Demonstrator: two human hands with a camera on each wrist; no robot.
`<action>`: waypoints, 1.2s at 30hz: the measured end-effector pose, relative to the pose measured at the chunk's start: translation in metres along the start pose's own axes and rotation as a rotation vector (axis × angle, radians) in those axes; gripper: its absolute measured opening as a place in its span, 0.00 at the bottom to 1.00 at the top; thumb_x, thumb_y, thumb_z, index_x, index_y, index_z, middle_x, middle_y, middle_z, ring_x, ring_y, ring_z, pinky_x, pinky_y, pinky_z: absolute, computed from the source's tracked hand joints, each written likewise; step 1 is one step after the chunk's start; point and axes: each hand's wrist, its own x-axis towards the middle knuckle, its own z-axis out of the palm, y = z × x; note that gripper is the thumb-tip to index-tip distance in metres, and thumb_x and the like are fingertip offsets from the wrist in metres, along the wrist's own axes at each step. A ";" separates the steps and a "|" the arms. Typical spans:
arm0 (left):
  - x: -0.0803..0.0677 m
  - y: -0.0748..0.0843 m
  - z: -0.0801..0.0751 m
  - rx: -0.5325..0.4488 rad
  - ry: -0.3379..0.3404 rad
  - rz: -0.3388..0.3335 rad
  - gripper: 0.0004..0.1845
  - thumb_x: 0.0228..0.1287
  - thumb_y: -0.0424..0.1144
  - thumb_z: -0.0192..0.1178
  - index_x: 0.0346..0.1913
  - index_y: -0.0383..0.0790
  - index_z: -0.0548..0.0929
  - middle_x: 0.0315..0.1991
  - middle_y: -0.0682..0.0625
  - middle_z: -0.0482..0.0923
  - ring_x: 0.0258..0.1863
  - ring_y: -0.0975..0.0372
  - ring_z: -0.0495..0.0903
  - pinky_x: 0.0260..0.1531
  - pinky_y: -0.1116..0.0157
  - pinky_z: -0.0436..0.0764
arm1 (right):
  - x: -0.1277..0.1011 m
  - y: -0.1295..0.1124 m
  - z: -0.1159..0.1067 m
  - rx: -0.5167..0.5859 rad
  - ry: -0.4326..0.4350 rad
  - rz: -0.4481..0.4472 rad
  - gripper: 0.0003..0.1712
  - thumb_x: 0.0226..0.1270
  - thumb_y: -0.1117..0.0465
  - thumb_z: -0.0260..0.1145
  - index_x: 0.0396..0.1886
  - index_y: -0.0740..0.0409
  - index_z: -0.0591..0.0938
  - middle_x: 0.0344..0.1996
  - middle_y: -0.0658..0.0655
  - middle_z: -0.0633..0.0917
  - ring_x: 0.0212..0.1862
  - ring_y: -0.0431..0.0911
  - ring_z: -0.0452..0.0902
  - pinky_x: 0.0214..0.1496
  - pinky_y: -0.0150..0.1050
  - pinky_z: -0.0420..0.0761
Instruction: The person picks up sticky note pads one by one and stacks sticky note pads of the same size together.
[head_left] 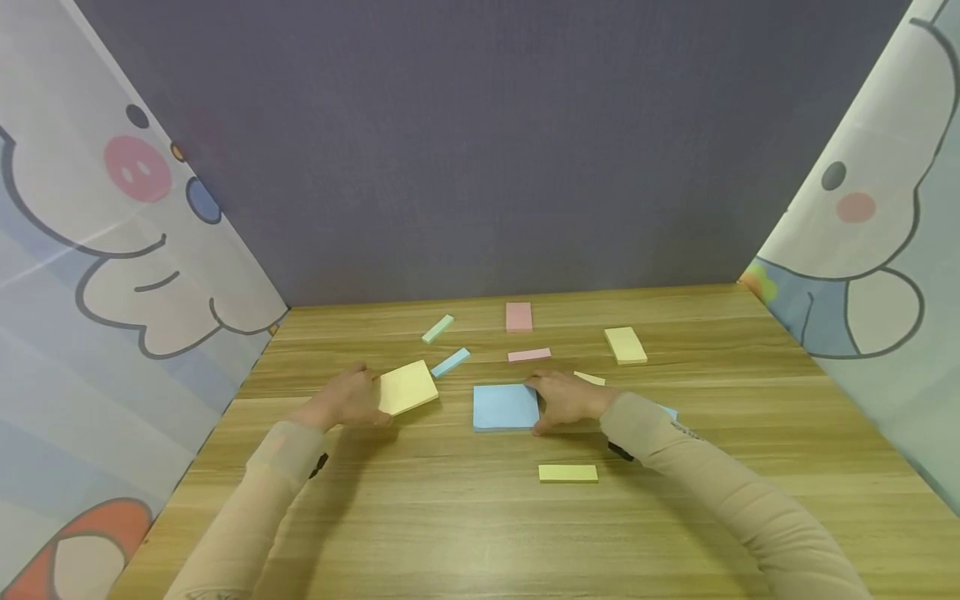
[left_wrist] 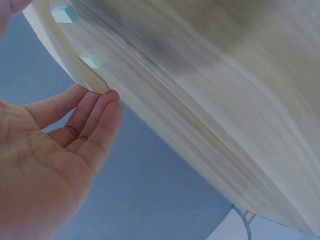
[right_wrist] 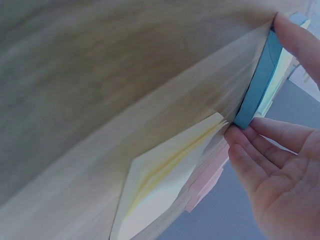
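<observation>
matt paper pads [head_left: 506,407] on a smooth, wood-grain table [head_left: 465,517], perhaps laminate.

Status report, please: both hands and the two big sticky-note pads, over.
Left hand grips the yellow pad by its edge. Right hand grips the blue pad, thumb and fingers on its edge. Both pads lie on the table. Small pads scattered around, none between.

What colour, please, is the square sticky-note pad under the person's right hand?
Light blue: the square sticky-note pad shows best in the head view.
</observation>
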 end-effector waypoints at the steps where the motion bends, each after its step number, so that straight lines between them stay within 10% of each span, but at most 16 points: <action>1: 0.001 0.001 0.000 0.002 -0.001 0.001 0.46 0.37 0.54 0.70 0.56 0.23 0.70 0.50 0.33 0.71 0.38 0.52 0.74 0.42 0.52 0.78 | 0.000 0.000 0.000 0.001 -0.002 0.002 0.50 0.45 0.44 0.73 0.64 0.66 0.66 0.65 0.65 0.65 0.65 0.59 0.60 0.65 0.55 0.63; 36: 0.019 0.042 -0.007 0.047 -0.009 0.078 0.47 0.37 0.54 0.70 0.59 0.25 0.69 0.57 0.30 0.67 0.55 0.42 0.69 0.54 0.48 0.71 | 0.001 0.000 0.001 0.008 0.011 0.021 0.51 0.44 0.44 0.74 0.63 0.66 0.65 0.64 0.65 0.65 0.65 0.57 0.62 0.65 0.50 0.65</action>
